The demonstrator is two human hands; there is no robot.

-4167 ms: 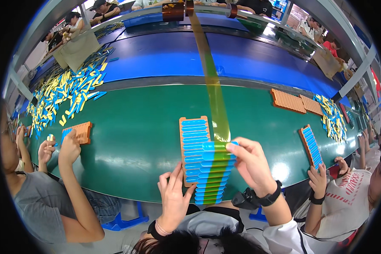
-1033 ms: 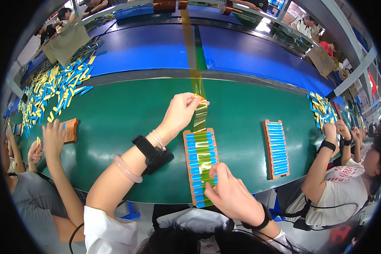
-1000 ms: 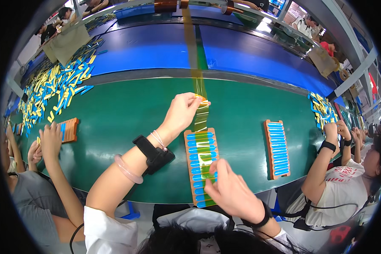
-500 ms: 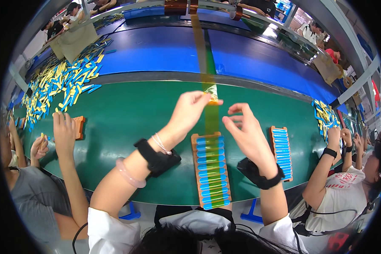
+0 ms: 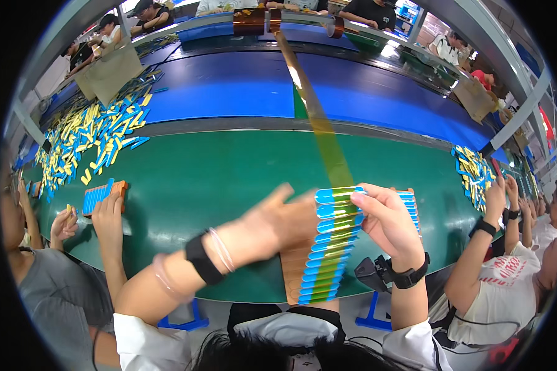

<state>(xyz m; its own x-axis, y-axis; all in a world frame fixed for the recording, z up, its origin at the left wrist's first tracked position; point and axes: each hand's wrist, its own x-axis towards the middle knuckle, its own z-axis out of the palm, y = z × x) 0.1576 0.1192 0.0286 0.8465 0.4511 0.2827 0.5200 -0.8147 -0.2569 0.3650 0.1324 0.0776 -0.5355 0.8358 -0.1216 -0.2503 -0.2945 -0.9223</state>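
A row of blue rounded strips (image 5: 335, 238), joined by a band of see-through yellow tape (image 5: 332, 148), lies partly over a brown slotted tray (image 5: 292, 275). The row's far end is raised off the tray and leans to the right. My right hand (image 5: 390, 216) pinches that end, thumb on top of the taped strip. My left hand (image 5: 284, 219) is at the tray's upper left, beside the strips; motion smears its fingers, so its hold is unclear. From the raised end the tape stretches away to a copper-coloured roll (image 5: 250, 22) on the far rail.
Behind my right hand stands a second tray with blue strips (image 5: 408, 199). Loose blue and yellow strips lie in heaps at left (image 5: 96, 133) and right (image 5: 473, 173). Co-workers sit on both sides; one's hand (image 5: 109, 216) is at another brown tray (image 5: 125, 188).
My right hand has taken hold of the taped strips' far end, now lifted off the tray. My left hand has left the tape and come down toward the tray. The tape now slants right.
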